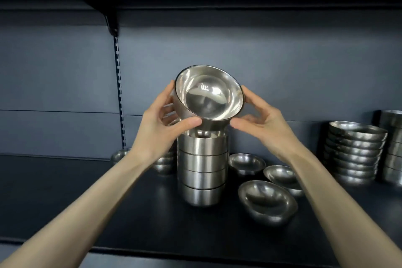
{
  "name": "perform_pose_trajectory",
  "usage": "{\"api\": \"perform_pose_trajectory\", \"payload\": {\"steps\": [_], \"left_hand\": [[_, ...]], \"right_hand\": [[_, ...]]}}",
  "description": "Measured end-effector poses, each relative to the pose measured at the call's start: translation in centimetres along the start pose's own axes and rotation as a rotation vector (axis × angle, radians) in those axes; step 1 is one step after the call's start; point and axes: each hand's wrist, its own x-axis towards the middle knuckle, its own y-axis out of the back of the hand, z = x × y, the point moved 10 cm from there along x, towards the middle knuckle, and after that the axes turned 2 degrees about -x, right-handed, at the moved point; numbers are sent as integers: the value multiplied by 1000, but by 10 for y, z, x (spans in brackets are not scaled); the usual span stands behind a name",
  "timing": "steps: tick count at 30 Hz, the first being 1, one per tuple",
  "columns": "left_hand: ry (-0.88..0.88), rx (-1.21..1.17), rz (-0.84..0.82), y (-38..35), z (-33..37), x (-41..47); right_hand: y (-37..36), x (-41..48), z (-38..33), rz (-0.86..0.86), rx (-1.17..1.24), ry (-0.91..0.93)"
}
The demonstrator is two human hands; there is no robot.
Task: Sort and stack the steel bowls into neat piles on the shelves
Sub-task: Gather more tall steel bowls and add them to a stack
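The bowl point(208, 95) is up in the air, right over the tall pile point(202, 169) in the middle of the shelf point(130, 213). It is tipped, so its shiny inside faces us. Its bottom is just above the top of the pile. The left hand point(161, 122) holds its left side, with the thumb under the front. The right hand point(261, 119) holds its right side, with fingertips on the rim.

What could go wrong? The bowl is tipped, so I think it may go in crooked and sit wrong. The pile is tall and thin. A bump from the side could push it over onto the loose bowls. Steel is smooth too, so it could slip from the fingers.

Now the count. I see one bowl held and four in the tall pile. Three loose bowls point(267, 200) lie to the right of it, toward the front edge. A pile of flat bowls point(354, 150) stands near the right end, with about eight in it. Past it, another pile point(391, 148) is cut off. A few small bowls point(118, 155) sit at the back left, partly hidden, so I cannot count them.
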Motion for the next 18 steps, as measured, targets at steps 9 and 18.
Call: {"api": "perform_pose_trajectory", "payload": {"steps": [9, 18], "left_hand": [[84, 19, -4, 31, -38, 12], [211, 25, -14, 14, -84, 16]], "right_hand": [[-16, 11, 14, 229, -57, -65], [4, 9, 49, 332, -80, -193]]}}
